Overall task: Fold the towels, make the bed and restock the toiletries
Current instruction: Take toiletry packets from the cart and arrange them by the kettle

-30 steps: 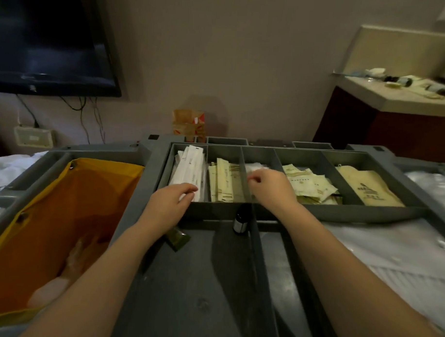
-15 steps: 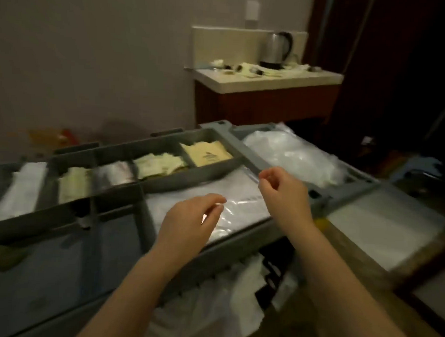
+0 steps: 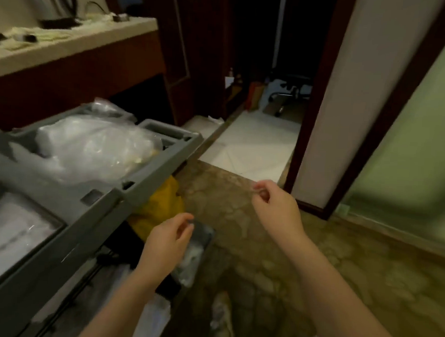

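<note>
Hands: both in the lower middle of the frame, forearms bare. The left hand [image 3: 168, 238] shows in front of the right end of the grey cart [image 3: 94, 209], with its fingers curled and the thumb and forefinger tips brought close. The right hand [image 3: 275, 208] sits higher and further right, over the patterned carpet [image 3: 263, 283], with thumb and forefinger pinched together. We note a pale speck at the right fingertips [image 3: 256, 189]. Motion blur is heavy, so we cannot tell whether either hand grasps anything or is merely clenched. The two hands are well apart.

Toiletries: pale packets [image 3: 42, 37], possibly sachets, lie scattered on the light counter [image 3: 77, 43] at the upper left of the frame. Their detail is smeared.

Cart: the top tray, at the left of the frame, holds a bulky plastic-wrapped bundle [image 3: 91, 146] with yellowish contents showing at its right edge. We record a flat compartment under clear film [image 3: 15, 231] at the lower left edge. A yellow bag [image 3: 162, 204] shows below the tray's right end, just above the left hand in the picture.

Background: a white tiled floor [image 3: 250, 146] lies in the doorway at the upper middle, with a dark red door frame [image 3: 317, 101] to its right. A wheeled chair [image 3: 289, 95] stands in the dim room beyond. A green-tinted panel [image 3: 406, 149] fills the right edge.
</note>
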The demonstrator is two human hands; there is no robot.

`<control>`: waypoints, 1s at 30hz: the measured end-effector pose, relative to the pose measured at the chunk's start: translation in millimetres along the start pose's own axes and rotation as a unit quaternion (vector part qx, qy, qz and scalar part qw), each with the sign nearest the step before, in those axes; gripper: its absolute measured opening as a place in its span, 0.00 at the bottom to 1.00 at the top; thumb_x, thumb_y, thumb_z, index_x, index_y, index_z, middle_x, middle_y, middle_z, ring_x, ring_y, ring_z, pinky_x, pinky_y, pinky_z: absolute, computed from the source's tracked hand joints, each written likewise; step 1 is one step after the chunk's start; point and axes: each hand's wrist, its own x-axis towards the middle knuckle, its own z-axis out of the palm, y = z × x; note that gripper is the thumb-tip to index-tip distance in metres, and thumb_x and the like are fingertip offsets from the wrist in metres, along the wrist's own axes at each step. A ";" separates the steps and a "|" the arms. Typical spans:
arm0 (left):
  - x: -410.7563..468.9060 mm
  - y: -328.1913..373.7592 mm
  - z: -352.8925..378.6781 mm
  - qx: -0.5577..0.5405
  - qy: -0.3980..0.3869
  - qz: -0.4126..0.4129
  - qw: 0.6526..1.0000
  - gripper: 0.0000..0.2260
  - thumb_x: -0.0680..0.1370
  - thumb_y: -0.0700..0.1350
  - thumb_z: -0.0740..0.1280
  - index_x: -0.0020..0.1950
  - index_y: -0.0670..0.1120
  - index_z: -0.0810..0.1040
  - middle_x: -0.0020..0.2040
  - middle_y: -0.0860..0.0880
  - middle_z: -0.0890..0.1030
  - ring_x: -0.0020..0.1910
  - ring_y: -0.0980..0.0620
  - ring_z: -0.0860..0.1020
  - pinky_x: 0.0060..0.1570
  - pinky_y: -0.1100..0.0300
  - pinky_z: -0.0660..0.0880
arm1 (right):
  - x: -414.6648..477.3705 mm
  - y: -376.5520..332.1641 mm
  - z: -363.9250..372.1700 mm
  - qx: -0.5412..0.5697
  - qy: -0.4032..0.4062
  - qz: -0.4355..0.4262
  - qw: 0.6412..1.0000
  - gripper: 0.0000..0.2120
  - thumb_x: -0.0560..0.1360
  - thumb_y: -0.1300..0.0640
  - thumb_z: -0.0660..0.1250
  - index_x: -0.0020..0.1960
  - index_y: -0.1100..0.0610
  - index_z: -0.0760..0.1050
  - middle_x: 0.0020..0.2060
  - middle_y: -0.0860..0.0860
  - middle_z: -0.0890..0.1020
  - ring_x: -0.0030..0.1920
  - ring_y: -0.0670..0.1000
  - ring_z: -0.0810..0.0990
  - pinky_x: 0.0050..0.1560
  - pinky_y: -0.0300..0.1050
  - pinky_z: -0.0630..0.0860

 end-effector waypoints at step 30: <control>680.2 122.4 -46.5 -0.022 0.287 -0.125 0.950 0.12 0.80 0.49 0.61 0.62 0.51 0.76 0.47 0.53 0.82 0.39 0.55 0.79 0.37 0.57 0.76 | 746.4 -161.3 26.1 -0.003 -0.164 -0.302 0.939 0.08 0.77 0.56 0.63 0.55 0.47 0.75 0.37 0.41 0.76 0.38 0.39 0.74 0.35 0.30 0.67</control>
